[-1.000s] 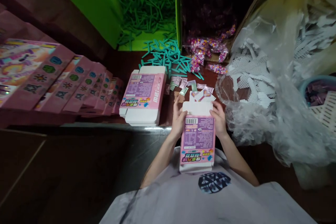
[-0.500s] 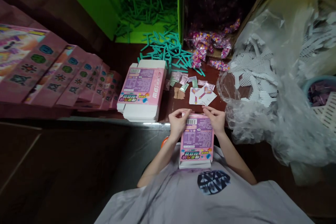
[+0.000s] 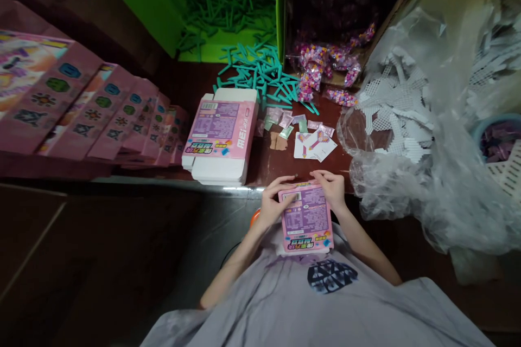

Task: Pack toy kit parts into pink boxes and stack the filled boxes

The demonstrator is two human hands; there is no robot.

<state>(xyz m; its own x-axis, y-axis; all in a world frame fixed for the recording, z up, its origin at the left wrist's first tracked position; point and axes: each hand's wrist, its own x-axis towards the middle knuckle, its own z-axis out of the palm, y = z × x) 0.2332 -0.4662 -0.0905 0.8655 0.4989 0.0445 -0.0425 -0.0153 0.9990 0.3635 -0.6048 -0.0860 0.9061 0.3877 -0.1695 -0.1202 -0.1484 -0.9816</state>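
Observation:
A pink and purple box is held against my shirt, its printed back facing up. My left hand grips its upper left corner, with the thumb on the printed face and the fingers along the top edge. At the upper right corner, my right hand pinches the box's edge. Just beyond, on the brown table, lie white cards with pink pictures and small pink and green packets. A stack of flattened pink boxes lies to the left of them.
Upright pink boxes line the left side. Teal sticks spill from a green bin. Bags of colourful beads spill from a dark carton. On the right are plastic bags with white mesh pieces and a blue-rimmed basket.
The top flap of the box has gone from raised to folded down. My left thumb has moved onto the printed face, and the box's lower end has shifted slightly up.

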